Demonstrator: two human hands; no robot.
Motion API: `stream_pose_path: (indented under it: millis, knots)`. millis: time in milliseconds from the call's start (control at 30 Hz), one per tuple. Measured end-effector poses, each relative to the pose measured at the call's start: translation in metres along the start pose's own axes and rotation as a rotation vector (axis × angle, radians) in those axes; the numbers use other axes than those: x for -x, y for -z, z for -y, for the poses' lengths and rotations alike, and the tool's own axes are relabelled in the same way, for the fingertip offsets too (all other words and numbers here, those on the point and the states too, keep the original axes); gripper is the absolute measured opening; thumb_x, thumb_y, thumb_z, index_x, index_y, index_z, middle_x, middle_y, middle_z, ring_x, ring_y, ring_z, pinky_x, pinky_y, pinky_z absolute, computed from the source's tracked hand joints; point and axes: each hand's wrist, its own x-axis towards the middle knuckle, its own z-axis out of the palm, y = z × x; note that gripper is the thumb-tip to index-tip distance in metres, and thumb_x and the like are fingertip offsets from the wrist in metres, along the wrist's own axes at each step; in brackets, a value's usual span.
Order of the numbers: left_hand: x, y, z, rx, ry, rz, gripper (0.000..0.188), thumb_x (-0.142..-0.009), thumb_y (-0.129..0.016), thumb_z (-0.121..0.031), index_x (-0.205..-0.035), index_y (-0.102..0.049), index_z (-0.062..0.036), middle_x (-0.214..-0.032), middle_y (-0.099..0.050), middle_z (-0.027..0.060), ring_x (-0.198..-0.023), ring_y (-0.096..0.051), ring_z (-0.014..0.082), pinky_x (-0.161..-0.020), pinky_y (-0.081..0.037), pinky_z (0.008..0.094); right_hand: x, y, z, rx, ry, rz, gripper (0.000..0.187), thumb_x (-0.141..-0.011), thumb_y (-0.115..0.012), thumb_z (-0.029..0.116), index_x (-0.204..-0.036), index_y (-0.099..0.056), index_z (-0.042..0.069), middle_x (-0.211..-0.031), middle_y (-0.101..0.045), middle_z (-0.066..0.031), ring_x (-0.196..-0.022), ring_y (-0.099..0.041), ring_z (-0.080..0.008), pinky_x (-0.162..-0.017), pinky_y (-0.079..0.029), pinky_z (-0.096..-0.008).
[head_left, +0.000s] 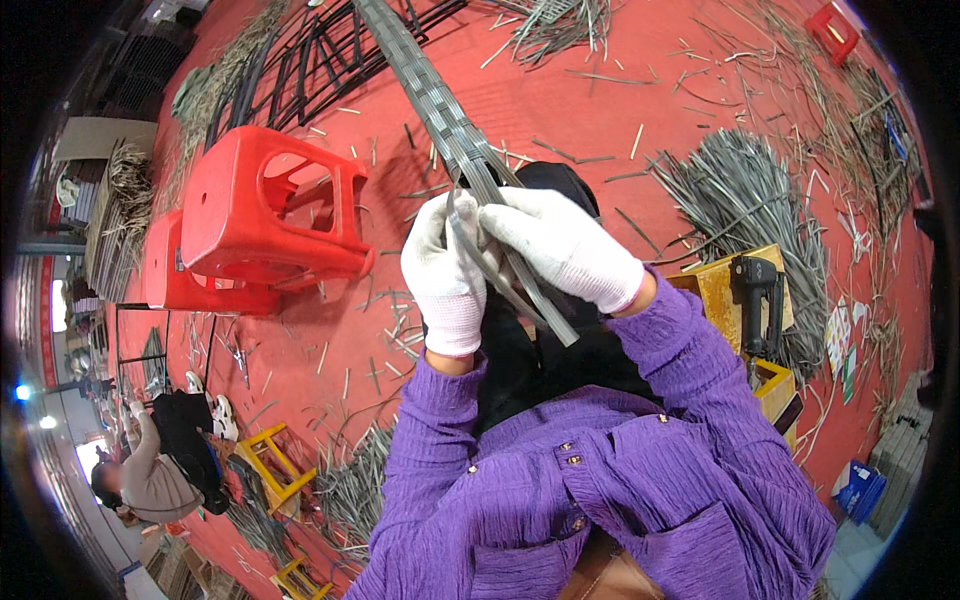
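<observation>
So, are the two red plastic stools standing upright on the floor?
No, both red stools lie tipped on their sides on the red floor, nested one in the other.

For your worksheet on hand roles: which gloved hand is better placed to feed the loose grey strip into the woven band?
Probably the left hand: it pinches the loose strip, while the right hand grips the woven band.

A single head-worn fisheye is looking steeply down, close over the gloved hands, taking in the red floor (560,110) around.
</observation>
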Motion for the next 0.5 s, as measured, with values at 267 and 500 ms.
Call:
stream_pose_path:
  millis: [267, 500]
  knots:
    - [-0.002, -0.003, -0.016, 0.016, 0.084, 0.072, 0.022, -0.099, -0.061, -0.017, -0.107, -0.066, 0.0024, -0.102, -0.072, 0.0108, -0.091, -0.066, 0.0141, -0.083, -0.051, 0.0268, -0.005, -0.009, -0.042, -0.540, -0.115, 0.230, 0.041, -0.108, -0.038, 0.039, -0.084, -0.055, 0.010, -0.057, -0.050, 0.0015, -0.044, -0.045, -0.0092, -0.040, -0.036, -0.0242]
    - [0.001, 0.000, -0.034, -0.261, 0.130, 0.128, 0.029, -0.099, -0.060, -0.028, -0.099, -0.068, 0.0000, -0.084, -0.072, 0.0081, -0.054, -0.054, 0.0049, -0.048, -0.039, 0.0198, 0.010, -0.006, -0.052, 0.004, 0.135, 0.110, 0.039, -0.107, -0.038, 0.040, -0.094, -0.057, 0.008, -0.067, -0.051, 0.0013, -0.055, -0.048, -0.0086, -0.050, -0.041, -0.0240]
